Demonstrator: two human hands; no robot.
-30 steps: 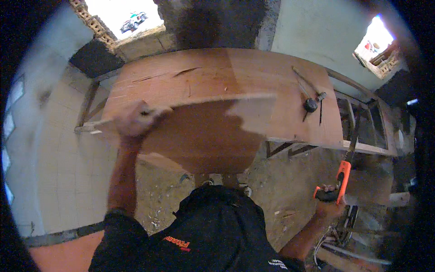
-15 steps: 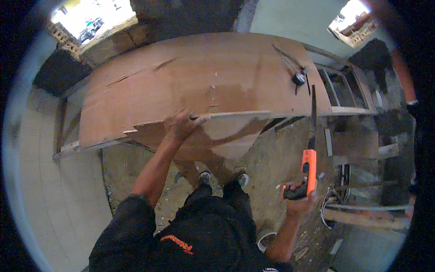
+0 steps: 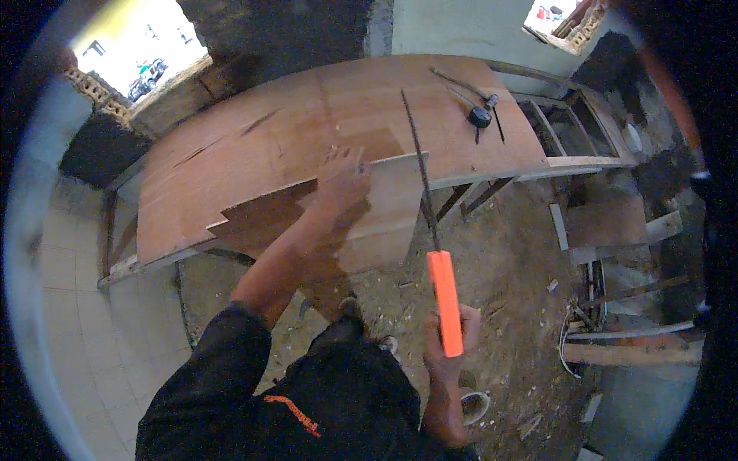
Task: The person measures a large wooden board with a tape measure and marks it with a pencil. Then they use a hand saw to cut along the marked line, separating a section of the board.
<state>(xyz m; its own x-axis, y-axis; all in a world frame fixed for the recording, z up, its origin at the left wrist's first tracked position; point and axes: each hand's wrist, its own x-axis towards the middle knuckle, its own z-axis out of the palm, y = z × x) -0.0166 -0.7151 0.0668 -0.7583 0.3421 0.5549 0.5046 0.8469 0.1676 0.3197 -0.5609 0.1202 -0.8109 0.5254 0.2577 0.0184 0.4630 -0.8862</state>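
A large reddish-brown plywood sheet (image 3: 254, 154) lies on a wooden frame in front of me. On its near side sits a smaller plywood piece (image 3: 388, 219) with a jagged left end, jutting out toward me. My left hand (image 3: 342, 175) rests across the far edge of this piece, fingers stretched flat and pressing down. In my right hand (image 3: 450, 334) is a handsaw (image 3: 445, 303) with an orange handle, its dark blade pointing away from me. The blade passes alongside the piece's right edge; whether it touches the wood I cannot tell.
A hammer (image 3: 461, 83) and a round black tool (image 3: 480, 116) lie on the sheet's far right. Bare frame slats (image 3: 557, 127) continue to the right. A pale bucket (image 3: 475, 406) stands by my right forearm. Timber pieces (image 3: 630, 353) and scraps litter the floor at right.
The handsaw has swung left and forward, from beside the frame to the plywood piece's right edge. My left hand has slid forward and right, its fingers now flat. The view has shifted.
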